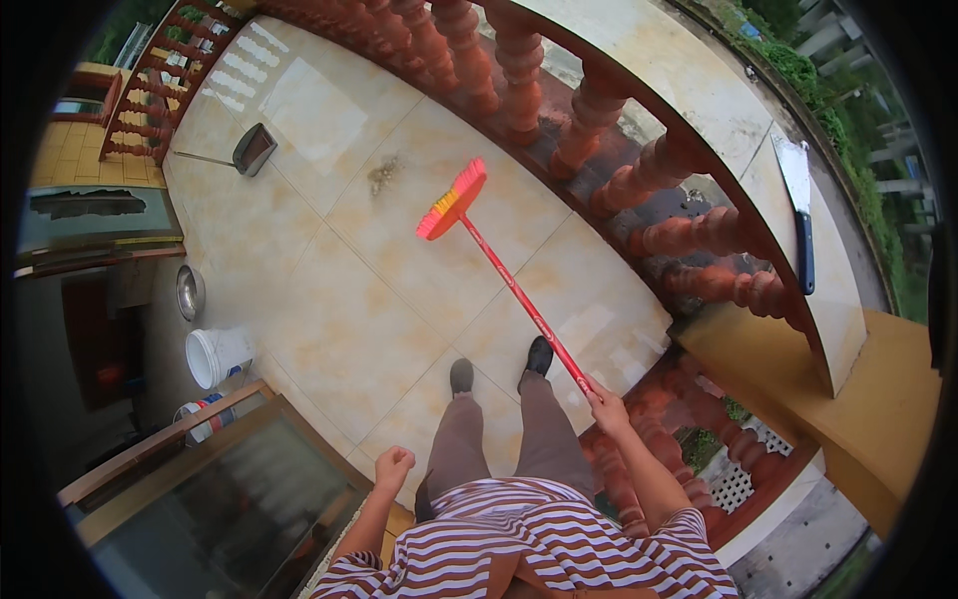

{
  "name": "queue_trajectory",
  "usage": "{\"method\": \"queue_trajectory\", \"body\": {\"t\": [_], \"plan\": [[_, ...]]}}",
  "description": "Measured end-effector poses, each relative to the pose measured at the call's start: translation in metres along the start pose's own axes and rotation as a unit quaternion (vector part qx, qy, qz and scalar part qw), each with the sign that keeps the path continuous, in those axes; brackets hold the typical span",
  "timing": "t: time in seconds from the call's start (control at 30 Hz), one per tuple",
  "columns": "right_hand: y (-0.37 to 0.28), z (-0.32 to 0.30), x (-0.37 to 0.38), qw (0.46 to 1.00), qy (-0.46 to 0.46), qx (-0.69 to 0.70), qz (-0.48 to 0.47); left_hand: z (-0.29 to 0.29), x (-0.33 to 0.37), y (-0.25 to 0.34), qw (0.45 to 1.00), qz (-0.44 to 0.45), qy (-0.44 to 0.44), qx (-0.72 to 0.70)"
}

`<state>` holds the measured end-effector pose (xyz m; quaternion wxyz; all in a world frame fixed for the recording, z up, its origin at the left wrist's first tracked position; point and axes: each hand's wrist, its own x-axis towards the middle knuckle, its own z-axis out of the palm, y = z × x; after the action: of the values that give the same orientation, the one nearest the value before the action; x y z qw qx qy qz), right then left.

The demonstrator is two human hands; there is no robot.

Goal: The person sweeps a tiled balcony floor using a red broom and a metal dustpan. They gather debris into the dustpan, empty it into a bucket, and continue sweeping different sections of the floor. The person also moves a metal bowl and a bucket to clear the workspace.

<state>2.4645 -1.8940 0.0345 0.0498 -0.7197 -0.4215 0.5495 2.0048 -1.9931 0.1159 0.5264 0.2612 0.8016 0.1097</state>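
My right hand (606, 407) is closed round the upper end of a broom's red handle (519, 299). The broom head (452, 200) is orange with pink and yellow bristles, held out over the tiles ahead of me with its bristles turned away. A small grey-brown heap of dirt (382, 176) lies on the floor just beyond it, to the left. Low on the left, my left hand (394, 467) hangs beside my leg with its fingers curled in, and nothing shows in it. Farther left, a dark dustpan (254, 150) with a thin long handle rests on the tiles.
Red balusters (519, 80) line the balcony's far and right sides. A broad-bladed tool with a dark handle (804, 240) lies on the ledge. At left are a metal basin (190, 293), a white bucket (218, 355), another bucket (207, 419) and a glass-paned door (225, 499).
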Motion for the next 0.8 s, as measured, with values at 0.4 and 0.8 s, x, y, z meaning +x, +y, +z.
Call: {"method": "queue_trajectory", "body": {"t": [0.4,0.8], "plan": [[0.068,-0.108,-0.009,0.959,-0.017,0.149,0.241,0.032,0.005,-0.001,0.998,-0.063,-0.028,0.001],[-0.063,-0.073,0.098,0.992,-0.08,0.084,0.042,0.001,0.003,0.006,0.991,-0.093,0.057,-0.076]]}}
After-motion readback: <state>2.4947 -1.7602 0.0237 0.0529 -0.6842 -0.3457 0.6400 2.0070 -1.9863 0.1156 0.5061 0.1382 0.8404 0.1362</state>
